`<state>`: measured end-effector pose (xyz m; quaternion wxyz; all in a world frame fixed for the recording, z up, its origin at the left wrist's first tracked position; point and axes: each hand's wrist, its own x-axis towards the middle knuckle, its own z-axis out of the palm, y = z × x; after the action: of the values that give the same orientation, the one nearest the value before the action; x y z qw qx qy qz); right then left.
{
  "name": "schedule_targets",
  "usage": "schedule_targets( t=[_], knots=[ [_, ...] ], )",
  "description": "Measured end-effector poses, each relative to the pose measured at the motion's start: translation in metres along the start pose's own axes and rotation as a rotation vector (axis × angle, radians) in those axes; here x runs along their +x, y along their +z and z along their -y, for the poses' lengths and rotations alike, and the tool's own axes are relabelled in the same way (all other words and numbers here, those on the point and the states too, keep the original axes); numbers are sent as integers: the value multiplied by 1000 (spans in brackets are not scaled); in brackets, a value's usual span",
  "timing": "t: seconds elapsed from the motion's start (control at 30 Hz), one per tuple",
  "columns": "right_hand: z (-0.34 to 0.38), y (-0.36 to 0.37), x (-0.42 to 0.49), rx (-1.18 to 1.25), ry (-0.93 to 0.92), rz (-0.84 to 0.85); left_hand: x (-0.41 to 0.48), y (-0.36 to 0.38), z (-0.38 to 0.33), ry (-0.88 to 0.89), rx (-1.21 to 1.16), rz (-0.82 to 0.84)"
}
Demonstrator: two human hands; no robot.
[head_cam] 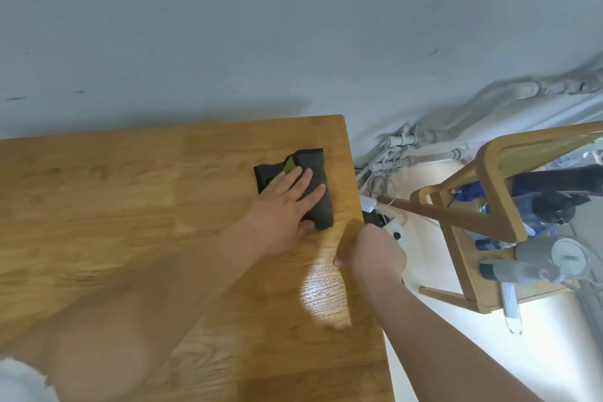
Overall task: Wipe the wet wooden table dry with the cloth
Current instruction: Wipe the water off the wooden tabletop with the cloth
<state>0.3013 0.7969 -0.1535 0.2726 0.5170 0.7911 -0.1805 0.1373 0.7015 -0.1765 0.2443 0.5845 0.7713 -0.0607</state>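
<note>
1. Left hand (287,206): flat, fingers spread, palm pressing down on the folded dark grey cloth (313,186) with a green patch.
2. Right hand (375,254): curled into a loose fist at the table's right edge, nothing visibly in it.
3. Cloth lies near the far right corner of the honey-coloured wooden table (130,206).
4. Glossy wet patch (326,290) sits nearer the camera, just left of the right hand.
5. Wooden chair with woven back (489,199) stands to the right, apart from the table.

Left hand (287,202) lay flat, palm down, fingers spread, arm extended forward from lower left. Right hand (375,251) was curled into a loose fist, knuckles up, forearm reaching in from lower right. Hands were near but apart.
</note>
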Motion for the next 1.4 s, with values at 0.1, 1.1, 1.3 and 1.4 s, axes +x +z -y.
schedule_targets(
  t=[0.1,1.1,1.3,1.4],
  knots=[
    [-6,3,2,81,23,0,19,-6,38,-173,53,-29],
    [39,-74,34,6,-77,224,-27,21,69,-418,-140,-145],
    [65,-68,49,-102,8,161,-68,49,70,-235,-62,-185],
    [68,-63,57,-131,8,147,-66,33,126,83,57,-48]
  ],
)
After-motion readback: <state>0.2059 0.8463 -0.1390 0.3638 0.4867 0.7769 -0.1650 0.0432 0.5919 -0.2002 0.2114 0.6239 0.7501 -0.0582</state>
